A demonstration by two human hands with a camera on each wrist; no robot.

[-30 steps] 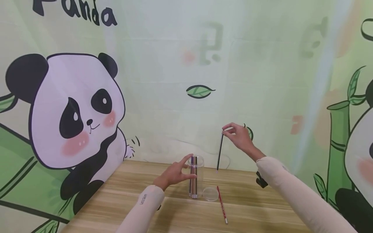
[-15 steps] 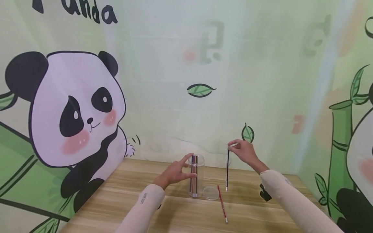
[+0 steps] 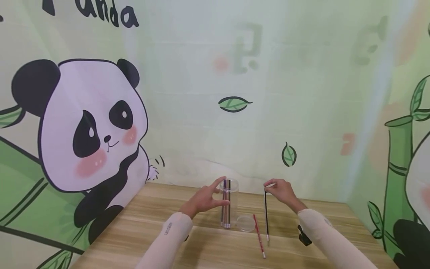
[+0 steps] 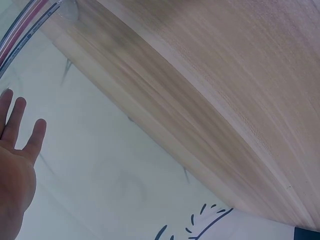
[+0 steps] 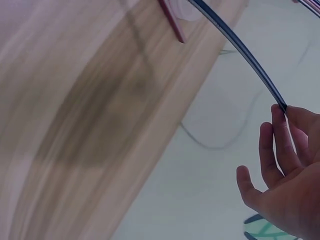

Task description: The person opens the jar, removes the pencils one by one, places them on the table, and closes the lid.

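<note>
My left hand (image 3: 203, 200) grips a clear cylindrical container (image 3: 234, 203) from its left side, index finger up at the rim and thumb across the front. Inside it several pencils (image 3: 226, 215) stand upright. To the right, my right hand (image 3: 283, 191) pinches a black pencil (image 3: 267, 215) by its upper end between thumb and fingertips; it hangs nearly vertical, pale end down, close over the table. In the right wrist view the black pencil (image 5: 245, 52) runs up and left from the fingertips. A red pencil (image 3: 259, 237) lies between the container and the black pencil.
A round clear lid (image 3: 246, 223) lies on the wooden table (image 3: 208, 246), beside the container and by the red pencil's far end. Behind the table's back edge hangs a pale green backdrop (image 3: 188, 130) with pandas and leaves printed on it.
My right hand has come down and slightly right with the black pencil, from well above the table to close over it. The left hand keeps its grip on the container.
</note>
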